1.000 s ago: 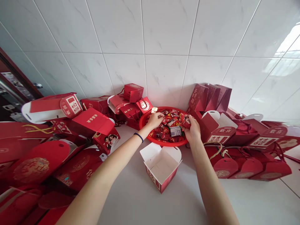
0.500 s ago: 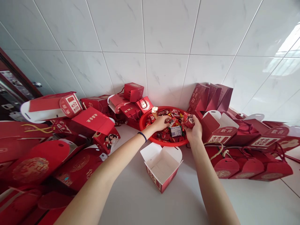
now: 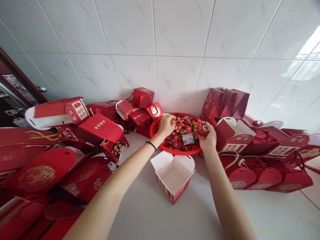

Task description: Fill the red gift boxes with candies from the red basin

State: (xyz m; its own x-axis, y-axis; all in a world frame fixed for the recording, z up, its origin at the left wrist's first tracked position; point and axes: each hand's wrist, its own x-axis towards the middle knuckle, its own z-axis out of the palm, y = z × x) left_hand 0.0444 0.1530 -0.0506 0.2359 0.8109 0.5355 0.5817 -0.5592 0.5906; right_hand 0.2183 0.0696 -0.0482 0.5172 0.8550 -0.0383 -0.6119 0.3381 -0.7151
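Wrapped candies (image 3: 186, 129), mostly red, fill a round red plastic basin (image 3: 185, 153) against the wall. My left hand (image 3: 167, 125) is over the basin's left side, fingers curled down at the candies; what they grip, if anything, is hidden. At the basin's right edge, my right hand (image 3: 208, 137) is closed around red-wrapped candies (image 3: 202, 128), palm turned inward. An open gift box (image 3: 172, 176), white inside and red outside, stands in front of the basin between my forearms. Its flaps are spread and its inside looks bare.
Red gift boxes (image 3: 37, 171) are piled at the left, several with cord handles. More red boxes (image 3: 265, 176) stand in rows at the right, and tall red boxes (image 3: 218, 103) lean near the white tiled wall (image 3: 180, 30). Everything rests on a pale tabletop (image 3: 195, 216).
My left hand has moved left across the basin, from its middle to its left side. My right hand keeps its candies in nearly the same place. The open box has not moved.
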